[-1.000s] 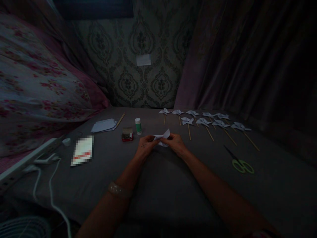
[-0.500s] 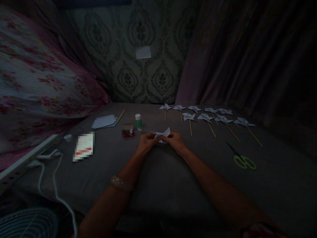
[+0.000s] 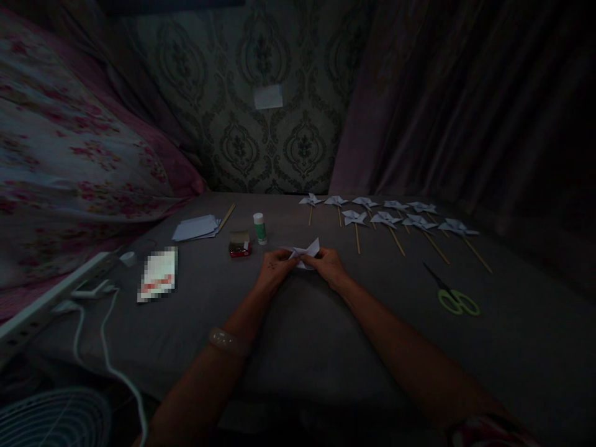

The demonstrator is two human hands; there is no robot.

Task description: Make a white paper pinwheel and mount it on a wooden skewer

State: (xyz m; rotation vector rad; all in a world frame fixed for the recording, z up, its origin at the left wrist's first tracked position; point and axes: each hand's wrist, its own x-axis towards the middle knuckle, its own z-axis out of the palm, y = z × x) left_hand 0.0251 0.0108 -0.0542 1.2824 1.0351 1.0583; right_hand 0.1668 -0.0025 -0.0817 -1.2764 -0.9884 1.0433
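Holding paper (image 3: 311,249) sides: left hand (image 3: 274,267), right hand (image 3: 333,269); scissors (image 3: 446,290) well apart.

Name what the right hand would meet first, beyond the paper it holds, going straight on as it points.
Most likely the left hand, just across the folded paper from the right hand, though depth in this dark view is unclear.

The hands (image 3: 275,268) pinch close together (forearms (image 3: 391,332) angled inward).
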